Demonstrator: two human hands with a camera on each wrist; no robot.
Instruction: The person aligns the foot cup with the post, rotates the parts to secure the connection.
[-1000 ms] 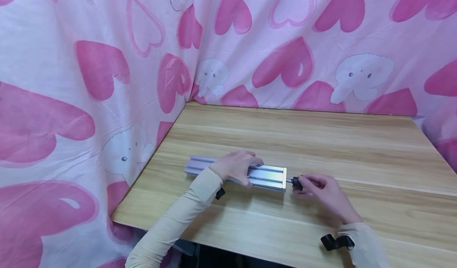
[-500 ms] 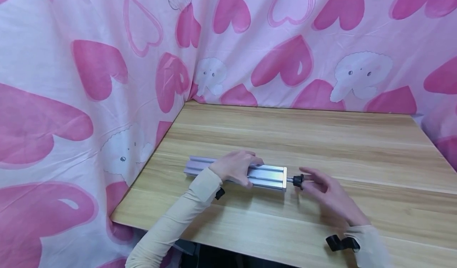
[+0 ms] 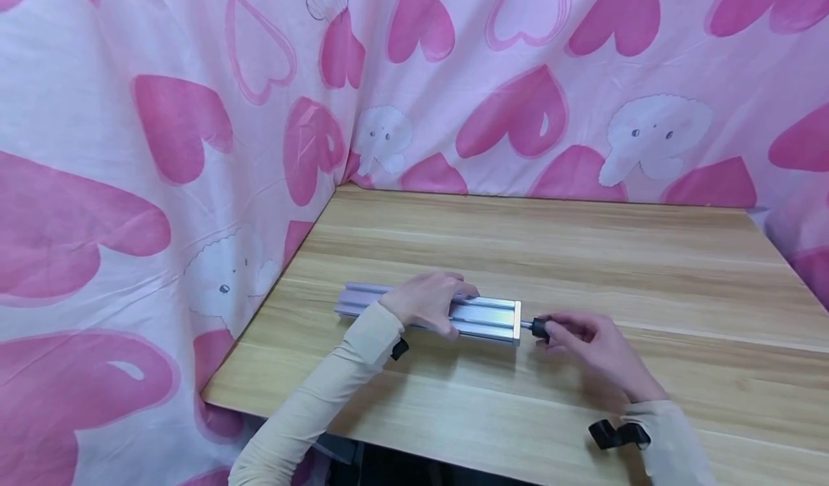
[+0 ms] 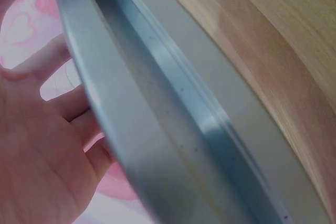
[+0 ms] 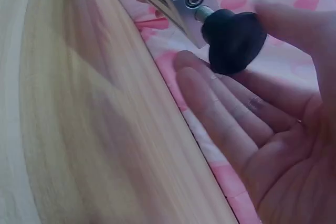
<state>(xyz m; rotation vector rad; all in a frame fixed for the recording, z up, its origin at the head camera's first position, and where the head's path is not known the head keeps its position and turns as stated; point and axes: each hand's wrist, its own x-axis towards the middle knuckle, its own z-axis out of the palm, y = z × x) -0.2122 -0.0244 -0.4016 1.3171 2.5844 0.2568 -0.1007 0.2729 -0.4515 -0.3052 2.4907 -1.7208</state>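
Observation:
My left hand (image 3: 427, 300) reaches over a silver aluminium profile (image 3: 482, 317) with long grooves and grips it across its width. In the left wrist view the profile (image 4: 173, 103) runs diagonally past the palm. At its right end is an end plate (image 5: 188, 12) with a socket-head screw. From there a threaded stud leads into a black knob (image 5: 233, 40). My right hand (image 3: 592, 342) pinches this knob in the head view. The right wrist view has the thumb against the knob, with the other fingers extended behind and below it.
Beneath the profile is a wood-grain table (image 3: 583, 255), its front edge close to the left forearm. A pink heart-patterned curtain (image 3: 414, 75) hangs along the back and left sides. A black strap piece (image 3: 618, 435) sits at the right cuff.
The right fingers were on the knob, opened away from it half a second ago, and are now closed on it again. The left hand and the profile stay almost still.

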